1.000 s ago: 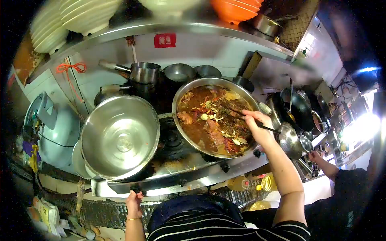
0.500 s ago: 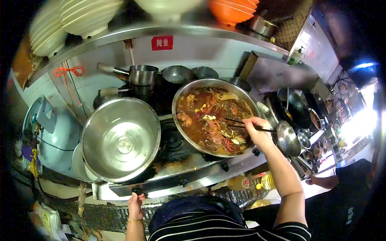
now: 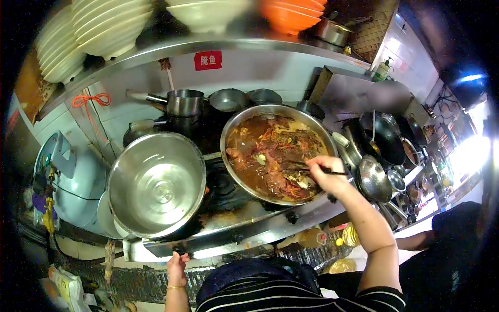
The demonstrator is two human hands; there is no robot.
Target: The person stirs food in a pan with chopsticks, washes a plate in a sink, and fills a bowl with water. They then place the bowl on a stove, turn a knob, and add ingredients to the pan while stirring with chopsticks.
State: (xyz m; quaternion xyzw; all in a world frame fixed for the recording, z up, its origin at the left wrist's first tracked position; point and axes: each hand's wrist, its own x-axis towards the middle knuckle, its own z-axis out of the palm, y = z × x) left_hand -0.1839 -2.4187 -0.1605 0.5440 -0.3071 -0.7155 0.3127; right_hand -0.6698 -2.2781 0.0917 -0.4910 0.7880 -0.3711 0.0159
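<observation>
A wide steel pan (image 3: 224,158) of brown stew (image 3: 260,136) with meat chunks, red chillies and pale pieces sits on the stove. My right hand (image 3: 328,177) reaches over its right side, closed on dark chopsticks (image 3: 339,173) whose tips are down in the stew. At the stove's front edge, my left hand (image 3: 176,268) has its fingertips closed at a black stove knob (image 3: 179,253). A large steel pot (image 3: 125,171) with a bare, shiny bottom stands left of the pan.
Saucepans (image 3: 185,103) line the back of the stove. A blue-grey gas cylinder (image 3: 78,182) stands at left. Stacked bowls (image 3: 112,26) fill the shelf above. Woks (image 3: 384,140) and ladles lie at right, where a co-worker in dark clothes (image 3: 442,255) stands. Oil bottles (image 3: 351,235) are below.
The chopsticks have moved slightly left and down in the stew, and pieces there have shifted and sunk. My left hand stays at the knob. The view has tilted slightly.
</observation>
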